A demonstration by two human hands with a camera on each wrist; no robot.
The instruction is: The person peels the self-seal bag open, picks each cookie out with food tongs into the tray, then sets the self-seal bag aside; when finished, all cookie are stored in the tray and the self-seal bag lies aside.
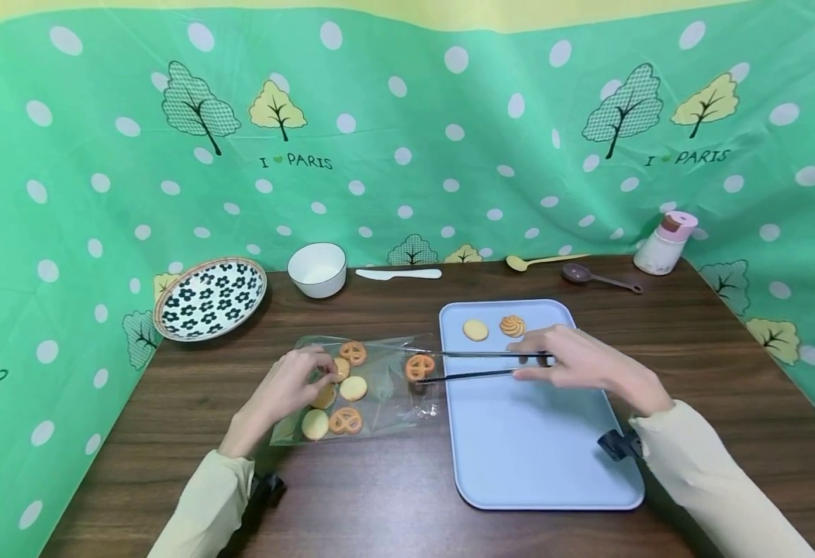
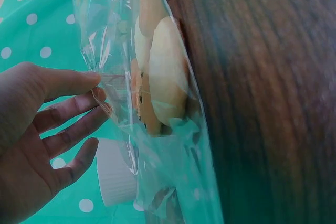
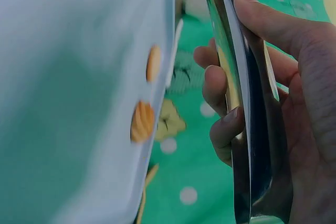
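A clear plastic bag (image 1: 386,407) of round cookies and pretzels lies on the table, its mouth towards the right. My left hand (image 1: 284,387) pinches the bag's upper film between thumb and fingertips, as the left wrist view shows. With my right hand (image 1: 574,356) I grip metal tongs (image 1: 477,377), which reach left over the tray's edge. Between their tips, at the bag's mouth, is a pretzel (image 1: 419,367). The blue tray (image 1: 533,457) bears a round pale cookie (image 1: 475,330) and a swirled cookie (image 1: 512,325) at its far end.
Along the back stand a flower-patterned plate (image 1: 212,298), a white bowl (image 1: 317,271) and a white knife (image 1: 398,273). Farther right lie a yellow spoon (image 1: 547,261) and a dark spoon (image 1: 599,277), near a pink-capped jar (image 1: 665,244). A green dotted cloth (image 1: 407,155) hangs behind.
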